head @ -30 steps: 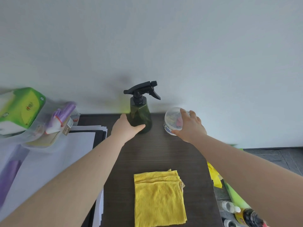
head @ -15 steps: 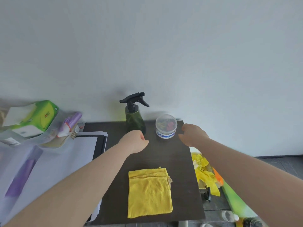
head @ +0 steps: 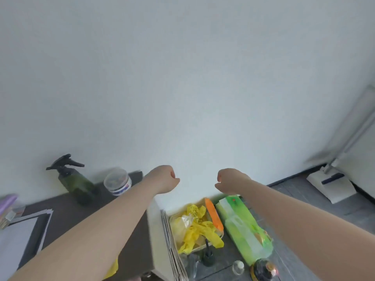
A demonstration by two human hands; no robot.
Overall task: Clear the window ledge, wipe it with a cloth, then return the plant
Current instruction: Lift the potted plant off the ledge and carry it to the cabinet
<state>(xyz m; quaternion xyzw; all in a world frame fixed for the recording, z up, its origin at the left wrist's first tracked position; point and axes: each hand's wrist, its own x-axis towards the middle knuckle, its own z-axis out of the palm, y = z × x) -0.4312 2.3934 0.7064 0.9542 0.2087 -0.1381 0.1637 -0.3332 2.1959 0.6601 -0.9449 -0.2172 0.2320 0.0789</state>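
My left hand (head: pixel 164 178) and my right hand (head: pixel 229 180) hang in the air in front of the white wall, both loosely curled into fists and holding nothing. A dark green spray bottle (head: pixel 76 180) with a black trigger stands at the back of the dark table (head: pixel 67 211). To its right sits a clear round tub (head: pixel 117 181) with a blue-and-white label. Only a corner of the yellow cloth (head: pixel 112 269) shows under my left forearm. No plant or window ledge is in view.
White papers (head: pixel 18 238) lie on the table's left part. On the floor right of the table stand a tray of yellow bags (head: pixel 194 226), a green packet (head: pixel 243 224) and small bottles (head: pixel 261 269). A white dustpan (head: pixel 332 185) leans at the far right.
Both hands let go of the spray bottle and the tub and drew back into loose fists. My view has swung right, so the table slid left and the floor clutter appeared.
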